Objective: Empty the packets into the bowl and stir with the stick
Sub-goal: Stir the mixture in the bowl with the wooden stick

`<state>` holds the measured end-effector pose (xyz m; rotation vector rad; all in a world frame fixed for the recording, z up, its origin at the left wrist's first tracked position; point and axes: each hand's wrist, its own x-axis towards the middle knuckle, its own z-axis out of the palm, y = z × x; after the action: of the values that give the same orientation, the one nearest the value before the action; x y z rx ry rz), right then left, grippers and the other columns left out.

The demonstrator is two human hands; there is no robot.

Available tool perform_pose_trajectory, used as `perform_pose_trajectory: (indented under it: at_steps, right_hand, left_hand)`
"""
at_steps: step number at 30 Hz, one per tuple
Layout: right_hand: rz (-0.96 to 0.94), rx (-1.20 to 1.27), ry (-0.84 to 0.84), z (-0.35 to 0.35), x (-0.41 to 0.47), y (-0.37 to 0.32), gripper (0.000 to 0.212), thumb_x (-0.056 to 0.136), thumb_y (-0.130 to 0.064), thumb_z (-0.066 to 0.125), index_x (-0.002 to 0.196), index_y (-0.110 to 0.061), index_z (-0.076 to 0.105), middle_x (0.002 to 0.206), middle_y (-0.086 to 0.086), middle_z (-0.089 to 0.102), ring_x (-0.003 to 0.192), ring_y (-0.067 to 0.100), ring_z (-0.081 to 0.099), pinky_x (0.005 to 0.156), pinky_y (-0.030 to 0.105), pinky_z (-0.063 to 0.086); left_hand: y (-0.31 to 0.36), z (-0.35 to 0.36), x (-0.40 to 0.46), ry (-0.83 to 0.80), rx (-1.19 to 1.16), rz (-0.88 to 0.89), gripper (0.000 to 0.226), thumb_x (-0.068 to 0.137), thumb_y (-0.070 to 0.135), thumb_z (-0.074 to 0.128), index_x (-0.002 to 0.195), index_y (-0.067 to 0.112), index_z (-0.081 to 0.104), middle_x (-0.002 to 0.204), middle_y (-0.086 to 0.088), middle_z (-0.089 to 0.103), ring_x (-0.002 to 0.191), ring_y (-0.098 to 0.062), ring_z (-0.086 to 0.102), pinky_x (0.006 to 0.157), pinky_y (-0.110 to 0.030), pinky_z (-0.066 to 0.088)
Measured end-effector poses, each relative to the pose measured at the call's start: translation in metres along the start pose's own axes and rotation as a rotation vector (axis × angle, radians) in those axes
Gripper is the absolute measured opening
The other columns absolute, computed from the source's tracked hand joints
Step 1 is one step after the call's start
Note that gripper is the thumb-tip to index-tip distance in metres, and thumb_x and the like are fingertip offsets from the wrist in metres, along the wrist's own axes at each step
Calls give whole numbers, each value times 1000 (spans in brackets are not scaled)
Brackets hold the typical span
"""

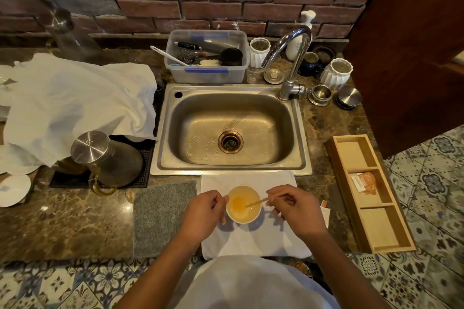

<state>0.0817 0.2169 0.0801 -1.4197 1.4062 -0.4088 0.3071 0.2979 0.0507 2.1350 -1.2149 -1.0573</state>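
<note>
Head: stick (256, 202) in rt hand (291, 206)

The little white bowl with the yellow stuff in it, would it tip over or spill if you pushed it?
Probably it would slide rather than tip: the small white bowl looks wide for its height and sits on a flat white cloth. The left hand steadies its side, which suggests it is light. The yellow liquid lies low in it, so a gentle push is unlikely to spill it.
</note>
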Motion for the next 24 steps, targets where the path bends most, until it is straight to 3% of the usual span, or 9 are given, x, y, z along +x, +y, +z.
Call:
perform_pose_trajectory:
  at_steps: [6, 10, 15, 19, 22, 24]
  right_hand:
    - [46, 244, -98, -3, -1, -5, 30, 106, -12, 45, 111, -9, 74, 89, 16, 78, 79, 47, 70, 72, 63, 59]
    - [106, 339, -103, -2, 0, -7, 41, 108, -27, 39, 113, -6, 73, 96, 19, 78, 88, 45, 72, 79, 56, 59]
    - [103, 296, -115, -3, 0, -3, 35, 109, -19, 38, 117, -10, 71, 98, 14, 79, 88, 40, 74, 81, 63, 58]
    - [125, 289, -42, -5, -2, -2, 28, 108, -18, 42, 107, -9, 69, 92, 15, 79, 82, 41, 74, 78, 67, 58]
    - [151, 249, 36, -4, -3, -5, 24, 105, -20, 49, 93, -12, 69, 85, 13, 79, 78, 41, 74, 75, 63, 60]
    - [146, 195, 55, -4, -3, -5, 18, 102, -23, 56, 95, -11, 67, 80, 8, 79, 73, 38, 74, 70, 61, 62]
  left_hand:
    - [0, 0, -1, -1, -3, 4, 37, 101, 40, 57, 73, 18, 66, 59, 4, 73, 54, -7, 65, 65, -41, 60]
    - [-2, 1, 0, 3, -9, 14, 38, 101, 39, 57, 72, 17, 66, 58, 5, 72, 54, -8, 66, 66, -43, 59]
    - [-3, 2, 0, 4, 3, 18, 38, 101, 41, 56, 71, 19, 65, 58, 5, 72, 53, -9, 66, 66, -44, 59]
    - [-1, 1, -1, -1, -10, 12, 37, 101, 39, 57, 71, 18, 66, 58, 5, 73, 54, -8, 66, 67, -43, 59]
    - [0, 0, -1, -8, -16, 0, 37, 101, 40, 57, 71, 19, 66, 59, 6, 73, 56, -9, 67, 68, -43, 59]
    - [0, 0, 0, -10, -16, -1, 37, 101, 40, 56, 70, 20, 65, 59, 7, 73, 56, -9, 67, 68, -43, 59]
